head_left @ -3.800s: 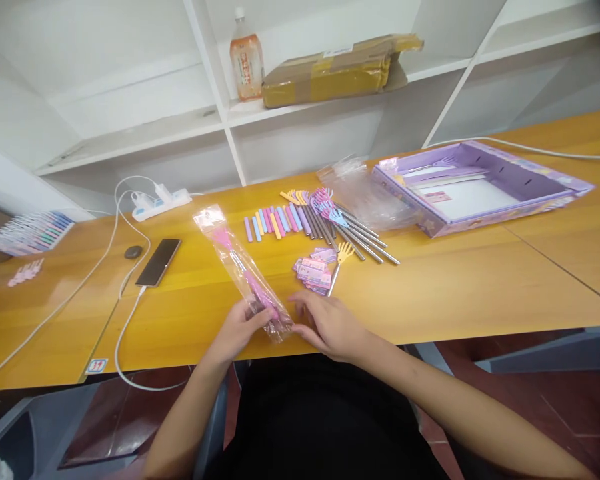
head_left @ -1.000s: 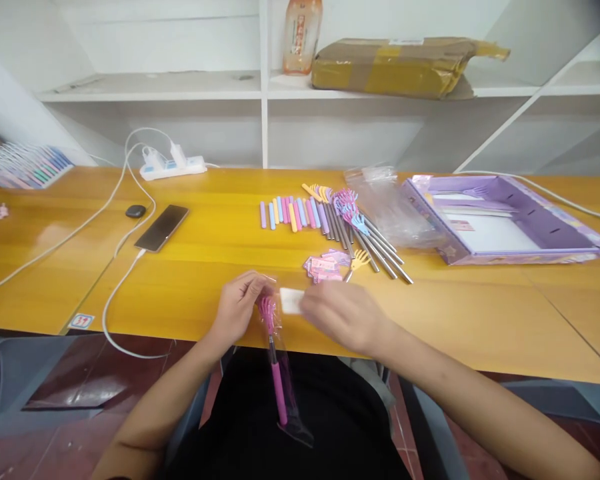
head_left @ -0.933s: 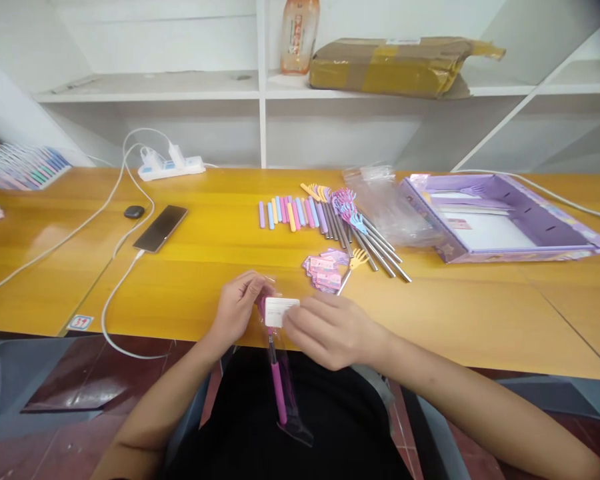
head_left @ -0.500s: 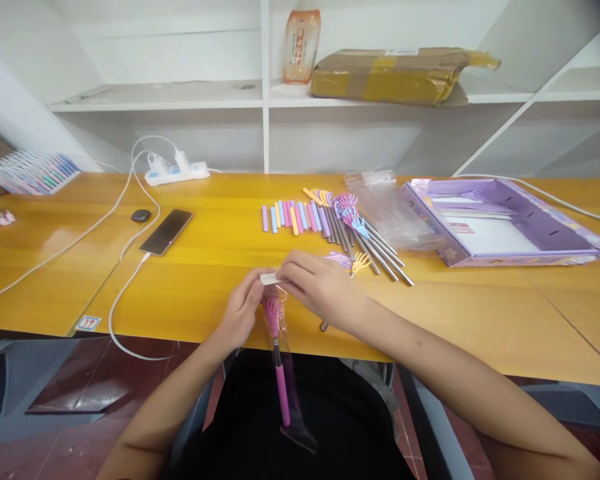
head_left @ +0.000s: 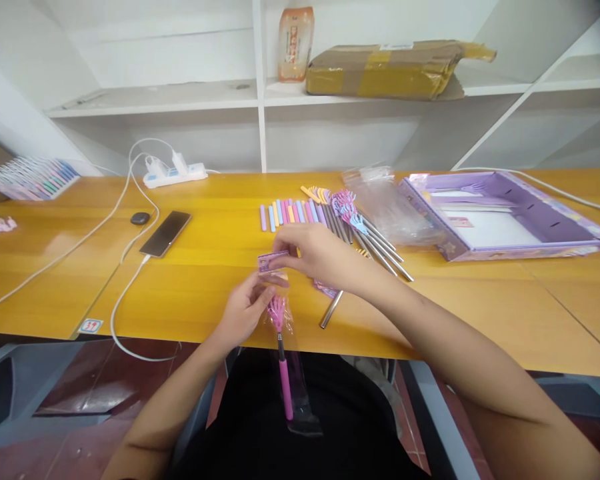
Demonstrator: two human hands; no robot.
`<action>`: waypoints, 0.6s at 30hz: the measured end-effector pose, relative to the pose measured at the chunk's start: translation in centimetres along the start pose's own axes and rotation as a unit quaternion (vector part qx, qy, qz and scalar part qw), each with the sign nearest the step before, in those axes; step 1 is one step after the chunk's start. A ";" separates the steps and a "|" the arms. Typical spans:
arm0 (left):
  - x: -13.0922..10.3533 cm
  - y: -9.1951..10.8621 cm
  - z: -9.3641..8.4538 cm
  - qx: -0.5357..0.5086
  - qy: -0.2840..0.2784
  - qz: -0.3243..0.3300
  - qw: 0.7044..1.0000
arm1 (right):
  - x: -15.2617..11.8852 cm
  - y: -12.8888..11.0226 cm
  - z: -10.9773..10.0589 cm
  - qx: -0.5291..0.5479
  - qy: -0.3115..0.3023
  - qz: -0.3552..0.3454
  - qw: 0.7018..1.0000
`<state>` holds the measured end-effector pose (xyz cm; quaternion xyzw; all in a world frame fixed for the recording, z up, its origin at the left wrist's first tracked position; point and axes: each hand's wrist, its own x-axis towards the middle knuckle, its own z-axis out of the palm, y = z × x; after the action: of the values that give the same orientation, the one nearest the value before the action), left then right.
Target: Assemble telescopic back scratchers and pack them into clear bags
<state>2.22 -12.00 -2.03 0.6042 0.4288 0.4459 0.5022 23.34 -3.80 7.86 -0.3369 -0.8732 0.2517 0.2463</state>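
A clear plastic bag [head_left: 300, 393] hangs over the table's front edge, its top pinched in my left hand [head_left: 246, 305]. Inside it is a pink claw-headed stick [head_left: 285, 380], claw end up. Just above, my right hand [head_left: 313, 253] grips a small purple printed card [head_left: 271, 261] between thumb and fingers. Behind my right hand lie short coloured tubes [head_left: 281, 212], colourful claw heads [head_left: 347, 207] and metal rods [head_left: 380, 250]. One separate metal rod [head_left: 331, 310] rests near the front edge, partly beside more printed cards [head_left: 325, 289].
A purple open box [head_left: 530, 252] stands at the right, with empty clear bags [head_left: 387, 210] beside it. On the left are a phone [head_left: 166, 233], white cables, a power strip [head_left: 175, 175] and a rack of pens [head_left: 33, 179].
My right hand has lifted the card a little above my left hand, and its printed side now shows. The bagged stick has shifted slightly right. The view has moved slightly.
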 end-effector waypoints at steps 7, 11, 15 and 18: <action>0.0 0.0 -0.1 0.010 -0.011 0.012 1.000 | 1.2 1.0 -0.6 0.045 -0.064 0.036 0.996; 0.0 -0.3 -0.1 0.004 0.007 0.005 1.000 | 1.4 1.2 -0.5 0.007 -0.088 0.003 0.996; -0.1 -0.5 -0.1 0.003 0.027 -0.011 1.000 | 1.5 1.6 -0.3 -0.012 -0.096 -0.018 0.995; -0.1 -0.3 0.0 0.006 0.022 -0.012 1.000 | 1.4 1.7 -0.2 -0.006 -0.097 -0.020 0.995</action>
<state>2.13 -12.07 -2.35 0.5921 0.4492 0.4505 0.4946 23.26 -1.66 7.35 -0.2946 -0.9011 0.2730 0.1633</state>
